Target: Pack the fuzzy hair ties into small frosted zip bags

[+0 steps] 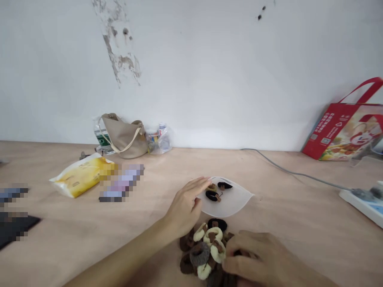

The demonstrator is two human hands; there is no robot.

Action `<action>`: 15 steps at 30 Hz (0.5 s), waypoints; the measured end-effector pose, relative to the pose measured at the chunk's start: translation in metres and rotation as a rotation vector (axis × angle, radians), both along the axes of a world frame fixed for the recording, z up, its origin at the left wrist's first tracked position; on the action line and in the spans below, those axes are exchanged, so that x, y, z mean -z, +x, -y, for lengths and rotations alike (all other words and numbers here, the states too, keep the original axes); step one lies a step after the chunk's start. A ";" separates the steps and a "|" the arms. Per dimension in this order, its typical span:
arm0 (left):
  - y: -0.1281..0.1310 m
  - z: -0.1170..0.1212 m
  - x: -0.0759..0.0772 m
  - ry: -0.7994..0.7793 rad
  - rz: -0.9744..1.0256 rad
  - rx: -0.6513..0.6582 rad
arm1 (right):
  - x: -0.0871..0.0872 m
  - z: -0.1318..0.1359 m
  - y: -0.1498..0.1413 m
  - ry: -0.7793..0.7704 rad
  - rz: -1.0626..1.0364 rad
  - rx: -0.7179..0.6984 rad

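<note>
My left hand (187,203) rests at the left edge of a frosted plastic bag (236,201), its fingers stretched out and the thumb apart. Inside the bag are a few dark hair ties (212,195), with small brown tags. In front of the bag lies a pile of fluffy hair ties in cream (213,235), grey (200,254), brown and black (218,224). My right hand (254,255) is at the right side of this pile, fingers and thumb curled around a dark brown hair tie (243,253) that is mostly hidden.
A yellow tissue pack (86,173) and a blurred phone-like thing (122,183) lie to the left. By the wall stand a beige handbag (125,137), a clear bag of small items (161,139) and a red carrier bag (344,131). A grey cable (287,170) runs to a power strip (363,205).
</note>
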State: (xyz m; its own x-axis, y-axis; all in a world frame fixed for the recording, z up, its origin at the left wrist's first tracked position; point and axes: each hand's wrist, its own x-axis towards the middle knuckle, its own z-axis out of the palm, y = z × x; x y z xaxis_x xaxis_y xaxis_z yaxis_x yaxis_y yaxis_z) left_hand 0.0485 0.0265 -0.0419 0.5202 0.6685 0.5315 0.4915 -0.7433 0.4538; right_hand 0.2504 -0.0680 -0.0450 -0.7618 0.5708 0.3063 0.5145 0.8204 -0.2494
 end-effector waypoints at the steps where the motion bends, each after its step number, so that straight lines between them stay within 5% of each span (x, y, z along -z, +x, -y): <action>1: 0.000 0.000 0.000 0.000 0.001 0.003 | 0.000 0.001 -0.001 0.001 0.030 -0.011; 9: 0.000 0.000 0.000 -0.006 -0.015 -0.004 | -0.005 0.002 0.001 0.096 -0.029 0.017; 15: 0.001 0.002 -0.002 -0.013 -0.019 -0.016 | 0.003 -0.003 0.016 0.267 -0.321 0.448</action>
